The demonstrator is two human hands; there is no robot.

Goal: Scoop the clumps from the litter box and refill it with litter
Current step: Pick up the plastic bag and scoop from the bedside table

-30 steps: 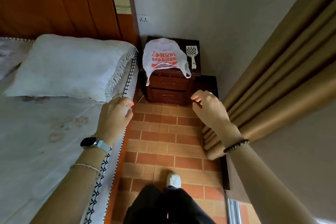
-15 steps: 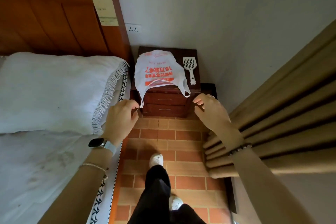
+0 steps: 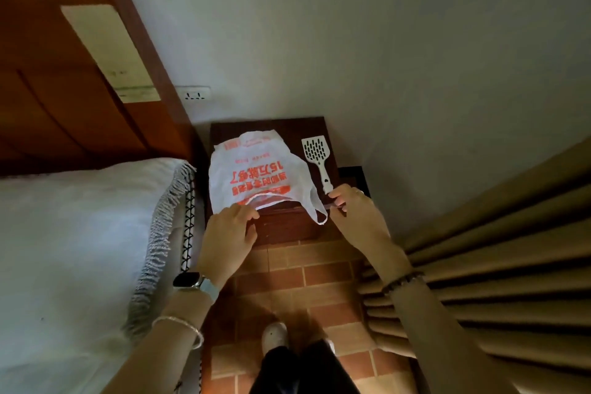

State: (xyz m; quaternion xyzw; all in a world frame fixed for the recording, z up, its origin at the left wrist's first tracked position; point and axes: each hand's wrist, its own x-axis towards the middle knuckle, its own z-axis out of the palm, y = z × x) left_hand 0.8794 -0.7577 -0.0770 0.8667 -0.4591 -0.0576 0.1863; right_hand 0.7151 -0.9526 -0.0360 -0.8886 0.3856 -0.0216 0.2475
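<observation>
Hands reach bag (image 3: 256, 169) and scoop (image 3: 316, 153) on the desk (image 3: 271, 125).
Curled fingers (image 3: 243, 213) of the left hand (image 3: 227, 243) touch the bag's 6 o'clock edge; those of the right hand (image 3: 358, 214), the scoop handle at its 3 o'clock; pinching or not, unclear.

On your left lies a bed whose white pillow (image 3: 80, 217) has a grey fringe (image 3: 160, 233) along its edge, backed by a reddish wooden headboard (image 3: 64, 99) with a pale strip (image 3: 108, 51) running down it. A white wall socket (image 3: 193, 94) sits on the grey wall (image 3: 383, 41) just beside the headboard, and a dark wooden nightstand (image 3: 271, 126) stands in the corner ahead of you. Under you is a brick-patterned floor (image 3: 287, 285), and tan pleated curtains (image 3: 495, 249) hang on your right.
</observation>
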